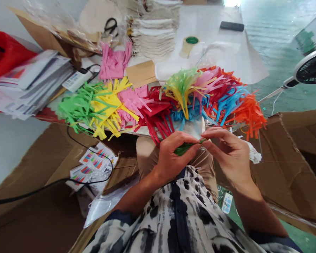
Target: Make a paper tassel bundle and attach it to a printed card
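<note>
My left hand (175, 151) is closed around a bunched green paper tassel (183, 149), held over my lap. Thumb and fingertips of my right hand (228, 149) pinch the tassel's narrow tip, where both hands nearly meet. Just beyond them, along the table's near edge, lie fringed paper pieces: green (80, 105), yellow (110, 107), pink (134, 102), dark red (159, 109) and blue (189, 111). A green and yellow tassel (184, 93) sits on top of the blue ones. To the right are more in red, blue and orange (250, 114).
Behind the fringes are black scissors (111, 26), stacked white bundles (155, 35), a tape roll (190, 45) and a dark bar-shaped object (231, 26). Papers (28, 82) pile at left. Open cardboard boxes flank my legs, one at right (287, 158); a white fan (312, 66) stands beyond. A black cable (50, 184) crosses left.
</note>
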The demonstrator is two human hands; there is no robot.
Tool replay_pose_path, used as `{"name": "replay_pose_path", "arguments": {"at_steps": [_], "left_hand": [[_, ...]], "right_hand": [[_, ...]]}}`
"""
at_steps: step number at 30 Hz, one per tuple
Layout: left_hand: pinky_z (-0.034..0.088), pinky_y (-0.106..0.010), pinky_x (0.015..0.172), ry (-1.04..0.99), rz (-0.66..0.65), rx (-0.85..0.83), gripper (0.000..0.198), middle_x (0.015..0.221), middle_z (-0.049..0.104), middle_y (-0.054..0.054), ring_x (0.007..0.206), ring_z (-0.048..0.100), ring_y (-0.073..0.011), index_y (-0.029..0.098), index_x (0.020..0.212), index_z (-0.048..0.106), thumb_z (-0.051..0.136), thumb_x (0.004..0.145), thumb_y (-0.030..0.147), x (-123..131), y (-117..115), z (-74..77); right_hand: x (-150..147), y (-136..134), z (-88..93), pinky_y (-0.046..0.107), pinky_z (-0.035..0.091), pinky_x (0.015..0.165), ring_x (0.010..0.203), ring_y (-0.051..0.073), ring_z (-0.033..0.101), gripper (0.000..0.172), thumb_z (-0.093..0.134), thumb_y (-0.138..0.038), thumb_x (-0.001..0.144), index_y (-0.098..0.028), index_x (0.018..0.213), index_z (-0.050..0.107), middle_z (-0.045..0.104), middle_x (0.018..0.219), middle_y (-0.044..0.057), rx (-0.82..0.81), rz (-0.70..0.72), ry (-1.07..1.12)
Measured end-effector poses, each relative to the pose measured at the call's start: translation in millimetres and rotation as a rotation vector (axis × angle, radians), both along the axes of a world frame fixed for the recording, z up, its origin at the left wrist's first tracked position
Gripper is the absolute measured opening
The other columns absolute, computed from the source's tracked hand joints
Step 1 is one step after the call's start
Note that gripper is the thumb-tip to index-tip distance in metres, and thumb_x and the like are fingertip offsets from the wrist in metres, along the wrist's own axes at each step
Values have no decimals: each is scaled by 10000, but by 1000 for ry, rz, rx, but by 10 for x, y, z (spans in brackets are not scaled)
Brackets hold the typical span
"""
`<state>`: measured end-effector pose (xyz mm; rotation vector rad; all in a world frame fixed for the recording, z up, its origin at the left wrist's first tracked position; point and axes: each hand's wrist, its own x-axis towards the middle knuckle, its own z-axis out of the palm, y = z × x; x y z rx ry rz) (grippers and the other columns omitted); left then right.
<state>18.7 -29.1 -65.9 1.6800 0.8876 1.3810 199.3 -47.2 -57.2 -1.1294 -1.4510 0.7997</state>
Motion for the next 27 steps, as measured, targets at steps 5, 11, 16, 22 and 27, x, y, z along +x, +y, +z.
{"name": "replay_pose_path", "arguments": {"at_steps": [5,11,16,22,27], "left_hand": [[564,-246,751,7,-6,-190,107,898,796,-26,814,730,-136,195,951,781,772,957,302,-1,-22,23],[572,-246,736,-44,5,-299,118,875,804,-19,796,732,-141,197,913,795,794,939,313,41,-45,15],[589,-248,775,-91,-4,-360,122,901,814,-21,830,748,-145,198,935,799,803,934,320,95,-41,-35],[589,-233,804,-157,-67,-412,362,953,797,-9,887,762,-138,240,1234,697,833,909,326,85,-23,-66],[584,-230,770,-161,-10,-361,240,914,781,-8,843,748,-129,221,1114,704,815,927,323,116,-26,-91]], "right_hand": [[41,-1,-22,356,494,984,1050,189,664,43,780,-245,963,-285,979,776,721,1002,2,-54,-20,-5],[28,-8,-23,341,493,928,1001,177,663,50,782,-248,963,-288,991,776,721,998,-3,-70,16,-22],[22,-22,-55,357,499,909,967,188,667,38,794,-246,950,-275,957,771,723,960,4,-37,-40,10],[63,-34,-57,358,485,960,1016,191,664,52,782,-304,965,-265,939,759,716,985,9,-82,-97,-16],[63,-57,-95,329,502,872,956,181,671,81,798,-336,951,-268,982,769,727,1002,7,-165,-29,-26]]}}
